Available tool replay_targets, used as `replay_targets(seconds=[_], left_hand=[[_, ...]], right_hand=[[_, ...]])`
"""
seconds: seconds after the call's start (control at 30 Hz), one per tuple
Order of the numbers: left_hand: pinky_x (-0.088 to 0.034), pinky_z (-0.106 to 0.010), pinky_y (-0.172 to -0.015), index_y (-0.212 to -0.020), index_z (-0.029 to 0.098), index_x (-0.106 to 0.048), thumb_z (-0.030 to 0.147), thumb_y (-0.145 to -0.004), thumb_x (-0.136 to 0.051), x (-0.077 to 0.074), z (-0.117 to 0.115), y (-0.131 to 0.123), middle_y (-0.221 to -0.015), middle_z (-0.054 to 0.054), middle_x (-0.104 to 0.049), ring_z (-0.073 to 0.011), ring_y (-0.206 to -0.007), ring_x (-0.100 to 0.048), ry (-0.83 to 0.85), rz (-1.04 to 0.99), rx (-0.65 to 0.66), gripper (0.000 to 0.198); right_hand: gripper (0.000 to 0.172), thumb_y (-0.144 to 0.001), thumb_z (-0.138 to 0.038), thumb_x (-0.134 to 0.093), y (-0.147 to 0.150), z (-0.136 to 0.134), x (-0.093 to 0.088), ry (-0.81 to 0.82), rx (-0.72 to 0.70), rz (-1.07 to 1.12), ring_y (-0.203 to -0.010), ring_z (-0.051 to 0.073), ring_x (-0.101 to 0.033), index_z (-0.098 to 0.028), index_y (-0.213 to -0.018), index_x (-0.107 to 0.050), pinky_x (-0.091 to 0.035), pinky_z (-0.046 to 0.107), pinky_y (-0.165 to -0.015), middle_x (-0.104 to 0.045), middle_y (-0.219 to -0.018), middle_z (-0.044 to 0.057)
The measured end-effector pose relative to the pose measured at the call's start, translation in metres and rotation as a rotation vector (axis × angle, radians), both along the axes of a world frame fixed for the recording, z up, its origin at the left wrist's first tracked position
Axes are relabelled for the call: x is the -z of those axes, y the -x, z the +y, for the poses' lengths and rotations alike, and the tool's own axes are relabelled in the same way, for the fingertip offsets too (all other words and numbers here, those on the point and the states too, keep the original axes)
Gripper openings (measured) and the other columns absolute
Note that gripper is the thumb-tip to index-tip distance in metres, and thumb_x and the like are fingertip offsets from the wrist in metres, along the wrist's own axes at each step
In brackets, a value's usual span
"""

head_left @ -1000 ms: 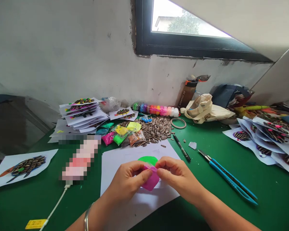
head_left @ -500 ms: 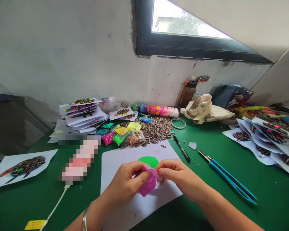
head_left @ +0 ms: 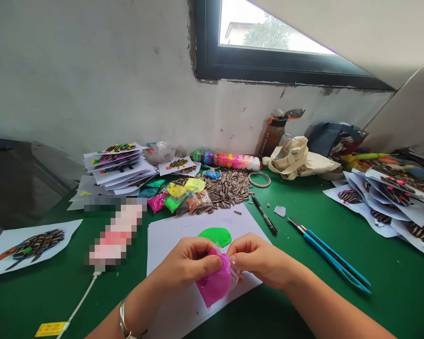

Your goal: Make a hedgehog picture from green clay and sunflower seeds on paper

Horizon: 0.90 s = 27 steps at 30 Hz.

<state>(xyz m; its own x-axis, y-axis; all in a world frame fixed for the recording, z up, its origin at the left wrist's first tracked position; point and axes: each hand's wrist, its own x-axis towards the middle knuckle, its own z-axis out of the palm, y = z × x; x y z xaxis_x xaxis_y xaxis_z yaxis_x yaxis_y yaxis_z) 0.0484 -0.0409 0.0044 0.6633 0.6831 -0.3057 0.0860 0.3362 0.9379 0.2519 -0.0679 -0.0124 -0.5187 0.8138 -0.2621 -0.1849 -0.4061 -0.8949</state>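
Observation:
Between my hands is a clear plastic bag of magenta modelling clay, held over the white paper stack. My left hand pinches the bag's left side between thumb and fingers. At its right side, the fingers of my right hand are closed on the clear plastic. A flat, rounded piece of green clay lies on the paper just beyond my fingertips. The bag's upper edge is partly hidden by my fingers.
Sunflower seeds and small clay packets lie behind the paper. To the right are a black pen and blue-handled tweezers. Seed pictures are stacked at left and right. A white cable crosses the left front.
The magenta clay bag has turned and now shows a larger, flatter face hanging lower toward me. Both hands still grip it, close together. The view has shifted slightly.

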Motion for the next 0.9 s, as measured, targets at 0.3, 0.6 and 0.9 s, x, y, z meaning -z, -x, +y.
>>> replay_targets(seconds=[0.3,0.6,0.9], left_hand=[[-0.028,-0.021,-0.05,-0.07,0.014,-0.066,0.042,-0.071,-0.075,-0.001,0.004,-0.001,-0.058,0.003,-0.053,-0.0078,-0.053,-0.041,-0.034,0.047,-0.037,0.03],[-0.028,-0.021,-0.049,-0.071,0.014,-0.067,0.046,-0.07,-0.075,0.003,0.005,-0.001,-0.058,0.003,-0.055,-0.008,-0.053,-0.044,0.011,0.044,-0.096,0.034],[-0.028,-0.02,-0.049,-0.069,0.012,-0.069,0.05,-0.067,-0.078,0.01,0.003,-0.003,-0.057,0.001,-0.058,-0.0074,-0.051,-0.044,0.046,0.021,-0.139,0.039]], right_hand=[[0.026,-0.073,-0.018,-0.077,0.005,-0.006,-0.005,-0.24,0.135,0.093,-0.073,0.009,-0.056,-0.02,-0.093,-0.06,-0.044,0.022,-0.067,-0.063,-0.082,-0.002],[0.016,-0.084,-0.014,-0.064,0.003,-0.009,-0.011,-0.693,0.151,-0.39,-0.078,0.013,-0.057,-0.02,-0.098,-0.069,-0.045,0.025,-0.074,-0.065,-0.084,0.001],[0.017,-0.081,-0.012,-0.065,0.008,-0.008,-0.007,-0.741,0.184,-0.429,-0.078,0.012,-0.057,-0.02,-0.097,-0.067,-0.045,0.024,-0.071,-0.064,-0.085,0.0]])
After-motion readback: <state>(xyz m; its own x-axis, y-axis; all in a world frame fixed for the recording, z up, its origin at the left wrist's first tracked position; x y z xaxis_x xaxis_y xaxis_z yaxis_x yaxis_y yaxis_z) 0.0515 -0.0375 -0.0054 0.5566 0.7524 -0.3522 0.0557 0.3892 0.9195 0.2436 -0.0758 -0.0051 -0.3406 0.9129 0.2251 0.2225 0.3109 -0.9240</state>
